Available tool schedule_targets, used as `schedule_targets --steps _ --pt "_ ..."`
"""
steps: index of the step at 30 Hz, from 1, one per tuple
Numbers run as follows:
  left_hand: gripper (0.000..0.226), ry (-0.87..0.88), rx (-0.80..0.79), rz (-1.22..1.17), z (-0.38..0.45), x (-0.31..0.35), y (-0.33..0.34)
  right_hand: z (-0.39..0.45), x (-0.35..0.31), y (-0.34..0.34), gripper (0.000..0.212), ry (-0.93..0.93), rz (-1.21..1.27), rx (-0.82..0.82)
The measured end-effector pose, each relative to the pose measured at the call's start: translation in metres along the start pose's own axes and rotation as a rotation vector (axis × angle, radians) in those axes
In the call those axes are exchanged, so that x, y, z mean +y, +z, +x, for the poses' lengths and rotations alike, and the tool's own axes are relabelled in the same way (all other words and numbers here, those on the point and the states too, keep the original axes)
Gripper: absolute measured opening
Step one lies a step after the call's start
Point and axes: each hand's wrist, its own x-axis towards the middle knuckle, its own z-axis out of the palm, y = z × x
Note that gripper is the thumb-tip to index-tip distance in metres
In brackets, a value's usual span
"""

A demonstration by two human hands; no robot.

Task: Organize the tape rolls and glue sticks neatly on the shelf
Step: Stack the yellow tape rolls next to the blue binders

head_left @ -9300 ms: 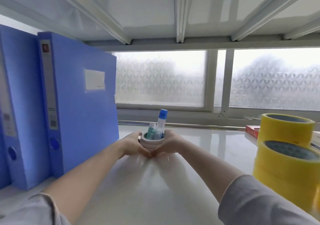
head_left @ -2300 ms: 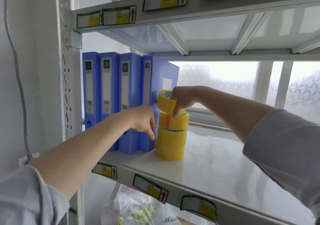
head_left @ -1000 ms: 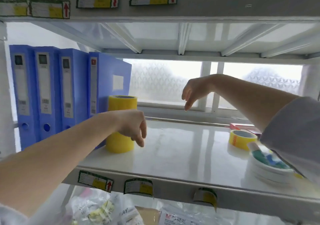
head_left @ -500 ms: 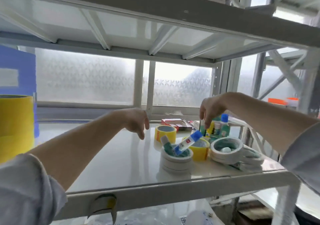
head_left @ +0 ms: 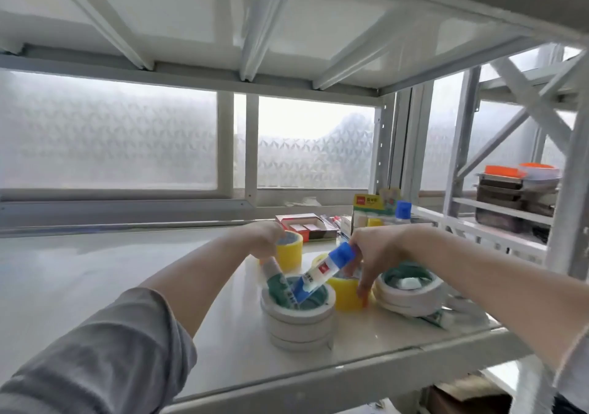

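The left hand (head_left: 261, 238) pinches a green glue stick (head_left: 276, 278), the right hand (head_left: 374, 249) a blue-capped one (head_left: 322, 270); both sticks lean inside the white tape stack (head_left: 299, 318) on the glossy shelf (head_left: 111, 286).

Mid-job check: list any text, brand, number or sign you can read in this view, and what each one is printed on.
No text can be read with confidence.
Blue-capped glue stick, under the right hand: small red logo patch and dark print, blurred.
Green glue stick, held by the left hand: print blurred.
Green-and-white package at the shelf's back: red brand tag with white characters, too small.
Red box: nothing readable.
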Motion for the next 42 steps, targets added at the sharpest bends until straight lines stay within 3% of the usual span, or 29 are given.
schedule_targets --steps 4,9,12,14,19,24,28,33,37,42 --pt "0.044 0.005 -0.046 -0.034 0.013 0.007 0.009 0.008 0.0 0.011 0.05 -0.009 -0.006 -0.025" --pt "0.041 -0.007 -0.005 -0.082 0.014 0.005 0.011 0.01 0.002 0.011 0.044 -0.016 0.028 -0.051" --pt "0.033 0.022 0.011 -0.051 0.004 0.0 0.003 0.011 0.002 0.006 0.044 -0.003 0.015 0.001" --pt "0.026 0.025 0.034 0.002 -0.004 -0.008 -0.005 0.012 0.001 -0.003 0.033 -0.013 -0.006 0.035" --pt "0.028 -0.022 0.11 0.03 -0.054 -0.038 -0.056 0.01 -0.001 -0.041 0.017 -0.014 -0.041 0.138" --pt "0.027 -0.093 0.202 0.075 -0.131 -0.086 -0.119 0.006 -0.014 -0.086 0.018 -0.089 0.004 0.31" --pt "0.048 -0.14 0.312 0.137 -0.199 -0.119 -0.159 0.011 -0.072 -0.106 0.015 -0.239 0.017 0.387" --pt "0.057 -0.234 0.348 0.153 -0.272 -0.166 -0.182 0.006 -0.181 -0.12 0.013 -0.436 -0.019 0.465" --pt "0.051 -0.311 0.312 0.151 -0.317 -0.2 -0.179 -0.003 -0.259 -0.128 0.013 -0.56 -0.002 0.501" --pt "0.05 -0.394 0.25 0.088 -0.345 -0.239 -0.165 -0.004 -0.329 -0.135 0.033 -0.662 0.036 0.533"
